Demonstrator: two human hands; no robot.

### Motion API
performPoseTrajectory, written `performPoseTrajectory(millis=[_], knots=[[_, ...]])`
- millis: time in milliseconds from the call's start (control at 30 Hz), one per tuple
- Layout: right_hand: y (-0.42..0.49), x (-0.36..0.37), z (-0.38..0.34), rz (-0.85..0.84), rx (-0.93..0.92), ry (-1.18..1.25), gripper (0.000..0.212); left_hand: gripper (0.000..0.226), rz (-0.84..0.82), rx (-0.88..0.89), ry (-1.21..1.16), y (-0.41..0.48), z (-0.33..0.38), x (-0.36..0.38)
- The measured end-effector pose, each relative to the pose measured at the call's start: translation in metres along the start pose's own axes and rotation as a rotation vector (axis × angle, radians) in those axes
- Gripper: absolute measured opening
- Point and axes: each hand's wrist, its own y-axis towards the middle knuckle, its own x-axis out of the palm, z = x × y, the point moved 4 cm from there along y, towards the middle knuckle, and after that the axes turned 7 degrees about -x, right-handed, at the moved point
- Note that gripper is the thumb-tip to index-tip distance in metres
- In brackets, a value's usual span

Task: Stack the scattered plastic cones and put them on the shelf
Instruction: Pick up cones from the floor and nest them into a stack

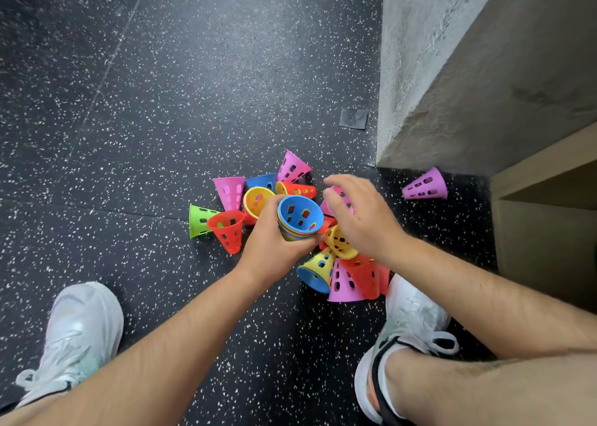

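Stacking step, midway. Left hand (274, 241): grip closed round nested stack (300, 216), blue cone uppermost, centre frame. Right hand (358, 214) hovers over loose cones (344, 275) on floor (161, 102); blurred, grip state unclear. Next: pick one cone and seat it squarely. Shelf (549, 180) at right edge.

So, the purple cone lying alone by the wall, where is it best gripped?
Probably at its narrow end, from above. The purple cone lies on its side, narrow end toward the pile, nothing touching it; the right hand is nearest.
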Motion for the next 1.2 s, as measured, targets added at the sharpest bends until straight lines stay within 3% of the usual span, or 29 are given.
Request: performPoseTrajectory(millis=[133, 300, 500, 700, 867, 1000, 1200], knots=[[0.004, 0.001, 0.026, -0.072, 0.154, -0.124, 0.028, 0.072, -0.017, -0.018, 0.019, -0.001, -0.002, 0.004], [-0.005, 0.013, 0.039, -0.286, 0.211, -0.232, 0.028, 0.068, -0.048, -0.031, 0.024, -0.002, -0.003, 0.008], [-0.005, 0.008, 0.043, -0.192, 0.253, -0.212, 0.026, 0.065, -0.049, -0.05, 0.017, -0.005, -0.002, 0.007], [0.004, 0.014, 0.036, -0.231, 0.189, -0.308, 0.05, 0.062, -0.045, -0.049, 0.028, -0.007, -0.002, 0.005], [0.018, 0.028, 0.035, -0.27, 0.241, -0.367, 0.035, 0.064, -0.017, -0.053, 0.046, -0.006, -0.005, 0.001], [0.02, 0.018, 0.034, -0.17, 0.212, -0.278, 0.026, 0.066, -0.013, -0.06, 0.05, -0.004, -0.007, -0.005], [0.01, -0.016, -0.002, 0.083, -0.072, -0.006, 0.021, 0.068, -0.028, -0.07, 0.054, -0.001, -0.008, 0.001]])
